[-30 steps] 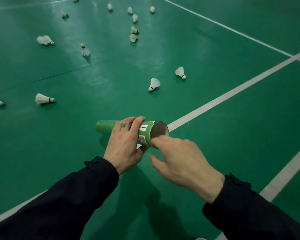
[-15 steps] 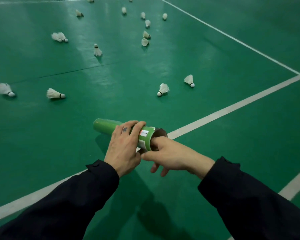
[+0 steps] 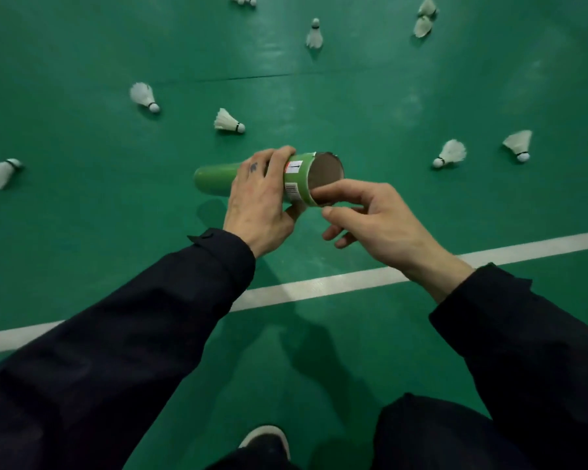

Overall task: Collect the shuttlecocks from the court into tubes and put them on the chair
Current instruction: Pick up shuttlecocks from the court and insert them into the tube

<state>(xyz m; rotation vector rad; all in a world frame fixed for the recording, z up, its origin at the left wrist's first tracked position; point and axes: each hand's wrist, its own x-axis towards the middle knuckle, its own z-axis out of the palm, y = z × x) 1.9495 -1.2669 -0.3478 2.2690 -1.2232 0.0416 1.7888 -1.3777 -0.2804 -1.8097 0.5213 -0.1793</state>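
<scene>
Head view shows your left hand point(image 3: 258, 201) wrapped around a green tube point(image 3: 252, 176) with a label band, held level above the court floor point(image 3: 82, 232), its brown open mouth facing right. Your right hand point(image 3: 377, 222) holds nothing, fingers curled, index fingertip at the rim. White shuttlecocks point(image 3: 230, 122) lie scattered well apart beyond; a white line point(image 3: 319, 284) crosses beneath your wrists.
</scene>
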